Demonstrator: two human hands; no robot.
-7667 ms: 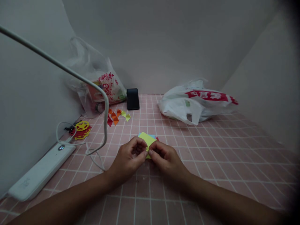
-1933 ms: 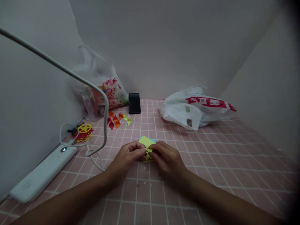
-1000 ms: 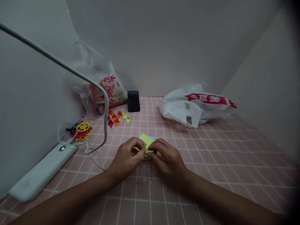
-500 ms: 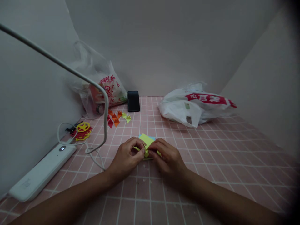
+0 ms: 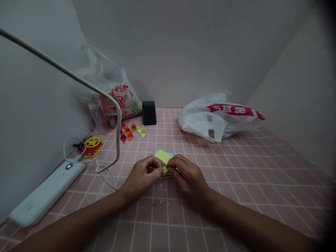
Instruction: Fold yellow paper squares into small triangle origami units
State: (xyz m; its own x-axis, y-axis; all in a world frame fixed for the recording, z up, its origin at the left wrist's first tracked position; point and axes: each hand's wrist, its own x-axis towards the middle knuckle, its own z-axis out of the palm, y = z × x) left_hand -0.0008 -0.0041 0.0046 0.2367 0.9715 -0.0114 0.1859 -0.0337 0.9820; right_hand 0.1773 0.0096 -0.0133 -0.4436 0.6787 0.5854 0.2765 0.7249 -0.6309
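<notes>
1. Fingers (image 5: 158, 171) of the left hand (image 5: 141, 176) are pinched together, thumb against forefinger, on a small folded yellow paper (image 5: 164, 171).
2. The right hand (image 5: 187, 176) faces it from the other side, thumb and fingertips drawn together at the paper's right edge; its exact folds are partly hidden by the fingers and hard to make out.
3. That folded piece sits between the two hands, in front of yellow sheets (image 5: 162, 155), with a light blue sheet (image 5: 171, 154) showing behind them on the pink tiled worktop (image 5: 236, 189).
4. Beyond the left hand lies a cluster of small folded papers: red (image 5: 123, 137), orange (image 5: 129, 134) and pale yellow (image 5: 143, 133).
5. A dark phone (image 5: 149, 113) lies just beside a printed plastic bag (image 5: 124, 99) at the back, while a white bag (image 5: 202, 124) with a red band rests to the right.
6. Along the left wall are yellow and red cut-outs (image 5: 93, 142), a long white device (image 5: 44, 196) and thin white cable (image 5: 64, 147); a thick grey-white cord (image 5: 65, 71) crosses above.
</notes>
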